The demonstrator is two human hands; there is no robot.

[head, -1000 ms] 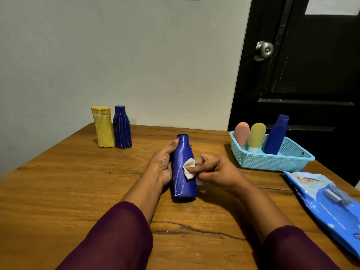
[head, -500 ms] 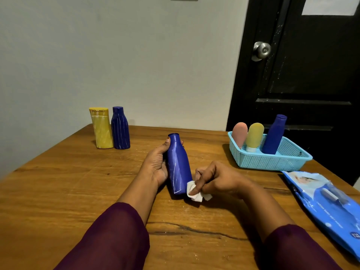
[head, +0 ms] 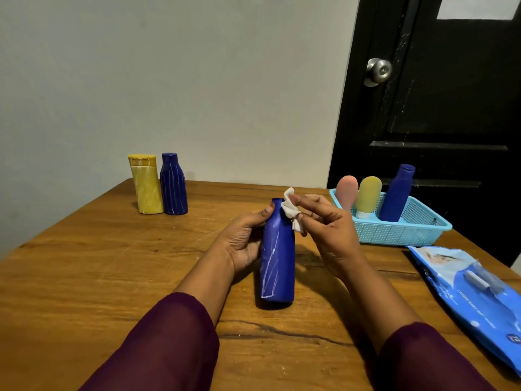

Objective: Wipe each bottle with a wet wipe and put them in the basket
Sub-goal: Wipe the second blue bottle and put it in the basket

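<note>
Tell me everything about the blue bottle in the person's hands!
The blue bottle looks like smooth plastic, dark blue, with thin white streaks down its side. It has a wide straight body, sloping shoulders and a narrow neck. It stands upright on the wooden table. The left hand grips its upper part from the left, and the right hand pinches a white wet wipe against its neck.

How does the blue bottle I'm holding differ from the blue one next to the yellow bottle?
The held blue bottle is gripped by your left hand, with the wipe at its neck; the far blue bottle stands untouched beside the yellow bottle. The held one shows few white streaks; the far one is streaked all over. Both stand upright on the table.
</note>
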